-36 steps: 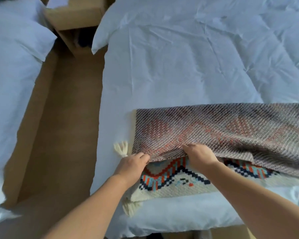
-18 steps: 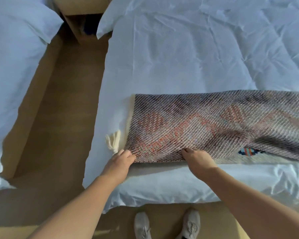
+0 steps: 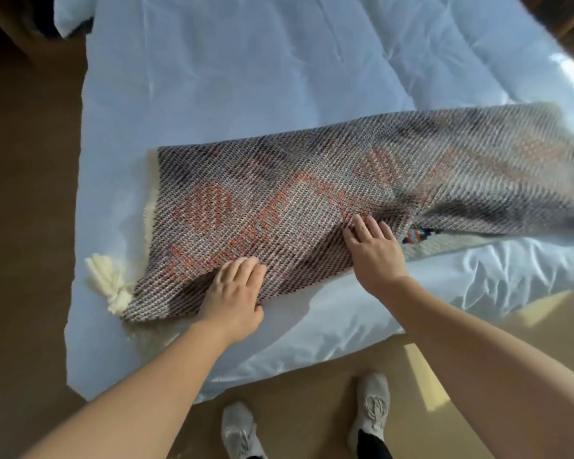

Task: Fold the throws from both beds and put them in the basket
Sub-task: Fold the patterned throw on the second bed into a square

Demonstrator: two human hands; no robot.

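Observation:
A woven throw (image 3: 312,200) lies folded lengthwise across the foot of the white bed (image 3: 246,77), its grey and orange underside up. A cream tassel (image 3: 110,286) sticks out at its near left corner, and a strip of its patterned face (image 3: 421,235) shows at the near right. My left hand (image 3: 232,293) rests flat on the throw's near left edge, fingers spread. Farther right, my right hand (image 3: 371,246) presses flat on the fabric, fingers apart. Neither hand grips anything. No basket is in view.
The bed's near edge hangs over a tan floor (image 3: 24,226), which runs up the left side. My two feet in white sneakers (image 3: 371,409) stand right at the foot of the bed. Dark furniture (image 3: 0,24) sits at the far left corner.
Both hands let go of the throw's folded edge and now lie flat on top of it. The top layer came down over the patterned face. The view swung right and down.

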